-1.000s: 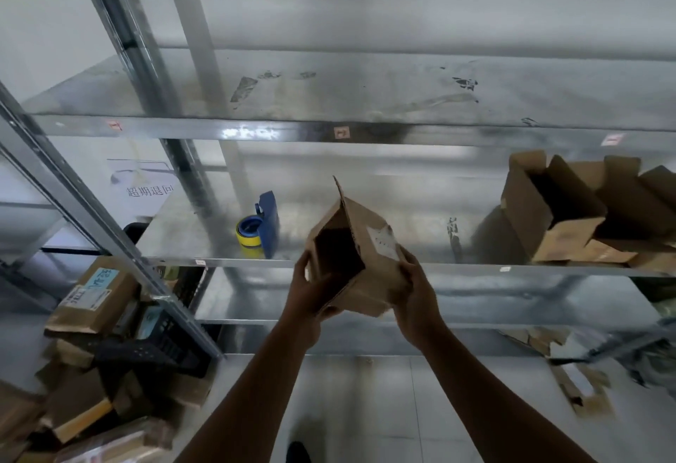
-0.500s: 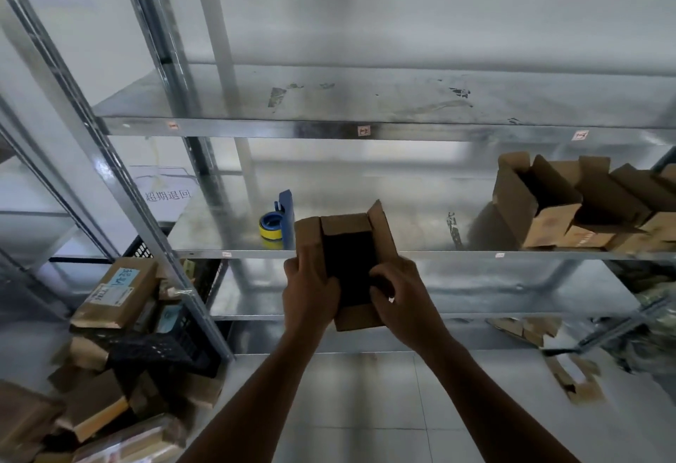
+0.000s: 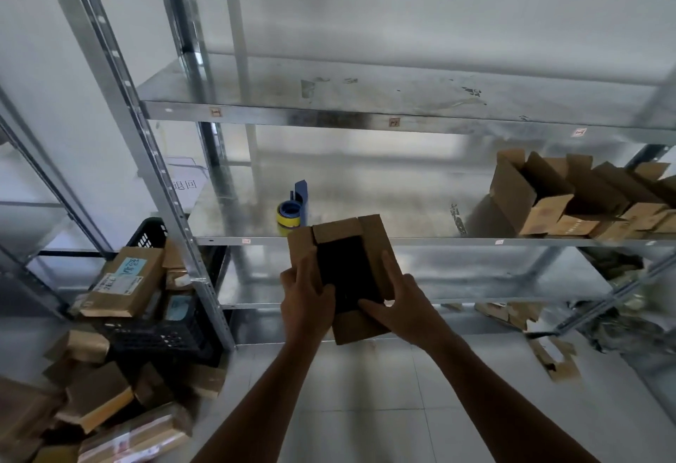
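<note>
**Left hand** (image 3: 305, 303) grips the left side of a small cardboard box (image 3: 378, 243). Its forefinger lies up along the left flap and its thumb crosses into the dark opening. The remaining fingers are hidden behind the box.

**Right hand** (image 3: 408, 311) holds the right side in the same way, with the forefinger laid up the right flap and the thumb pressed across the lower edge of the opening. Its other fingers are out of sight underneath.

**Box.** It is held in the air between the two hands, in front of the edge of the middle shelf (image 3: 384, 203) and touching no shelf. Its open mouth is turned toward the camera with the flaps spread. The interior is too dark to show whether anything lies inside.

**Surroundings.**
- On the middle shelf, just behind the box's upper left corner, stands a blue tape dispenser (image 3: 290, 212) with a yellow roll.
- Open cartons (image 3: 530, 195) at the shelf's right end are cut off by the frame edge.
- The upper shelf (image 3: 365, 97) is blurred.
- At lower left, a black crate (image 3: 161, 334) is half buried under parcels (image 3: 124, 281) whose labels are unreadable.
- A paper sign (image 3: 184, 184) is partly hidden behind a steel upright (image 3: 153, 155).
- Flattened cardboard (image 3: 556, 360) lies on the floor at right.
</note>
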The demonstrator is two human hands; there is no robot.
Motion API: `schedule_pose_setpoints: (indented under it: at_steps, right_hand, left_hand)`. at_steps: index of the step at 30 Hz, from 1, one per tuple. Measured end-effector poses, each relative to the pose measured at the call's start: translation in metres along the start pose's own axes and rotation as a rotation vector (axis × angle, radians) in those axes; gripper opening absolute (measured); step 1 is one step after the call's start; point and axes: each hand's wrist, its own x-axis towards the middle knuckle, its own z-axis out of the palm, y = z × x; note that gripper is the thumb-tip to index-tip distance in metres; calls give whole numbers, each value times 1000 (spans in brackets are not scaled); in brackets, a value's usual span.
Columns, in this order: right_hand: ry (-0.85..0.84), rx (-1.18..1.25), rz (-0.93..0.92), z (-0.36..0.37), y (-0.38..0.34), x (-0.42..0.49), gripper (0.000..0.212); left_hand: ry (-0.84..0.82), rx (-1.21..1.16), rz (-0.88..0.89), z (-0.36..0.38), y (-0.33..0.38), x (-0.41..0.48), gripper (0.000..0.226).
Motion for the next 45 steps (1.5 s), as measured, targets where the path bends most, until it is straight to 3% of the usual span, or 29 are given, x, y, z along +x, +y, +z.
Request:
schedule_pose_setpoints:
  at_steps: [5, 10, 12, 18, 23, 26, 30, 33, 40, 43, 45]
  right_hand:
    - [166, 276, 22, 3, 7, -2, 85]
    - [270, 155, -39, -6, 17, -4, 84]
    - [257, 104, -76, -16, 25, -2, 85]
    - [242, 20, -193, -59, 49, 2, 81]
    - [218, 62, -319, -88, 65, 9, 77]
    - [245, 165, -305, -95, 73, 12, 75]
    - [231, 223, -258, -88, 75, 14, 75]
    - [255, 261, -211, -78, 70, 14, 74]
    - [372, 325, -117, -60, 43, 14, 63]
    - [294, 340, -63, -54, 33, 12, 66]
    - [197, 146, -31, -51, 24, 13, 72]
  left_hand:
    - [-37, 81, 139, 5, 5, -13, 63]
    - [-39, 588, 359, 16, 14, 0, 62]
    - [-81, 651, 458, 22, 20, 10, 64]
    - [9, 588, 435, 36, 61, 31, 69]
    - [-19, 273, 234, 41, 91, 54, 80]
    - [1, 358, 295, 41, 97, 59, 76]
    - [88, 370, 218, 47, 90, 47, 61]
    - [169, 261, 148, 50, 81, 30, 78]
    - [-57, -191, 89, 49, 60, 6, 105]
    - [-97, -233, 63, 39, 57, 11, 97]
    - [-100, -306, 27, 32, 47, 14, 95]
